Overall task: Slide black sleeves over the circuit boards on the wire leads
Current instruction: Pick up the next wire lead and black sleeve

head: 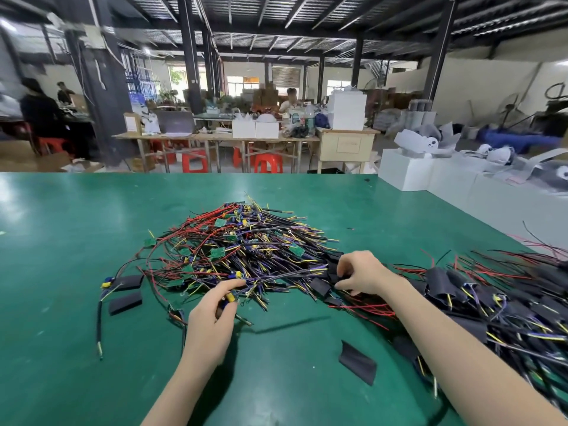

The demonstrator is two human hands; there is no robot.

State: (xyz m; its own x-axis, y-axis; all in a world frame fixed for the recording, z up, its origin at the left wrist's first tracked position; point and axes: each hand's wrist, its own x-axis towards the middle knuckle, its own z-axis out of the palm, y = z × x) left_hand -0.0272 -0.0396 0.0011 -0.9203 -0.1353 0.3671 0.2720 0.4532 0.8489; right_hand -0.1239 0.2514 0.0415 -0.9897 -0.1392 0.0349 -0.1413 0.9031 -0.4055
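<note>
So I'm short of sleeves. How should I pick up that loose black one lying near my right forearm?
The sleeve lies flat and alone on the green table, long axis slanting. Probably best to come from above with the right hand and pinch across its narrow width at the raised upper-left end.

Sleeved wire pile: cut off by right edge of frame, blurred toward the green table's near right corner. Right hand fingertips hidden among black sleeves; grip indeterminate. Both forearms cut by bottom edge.

Green table under wire heap
</note>
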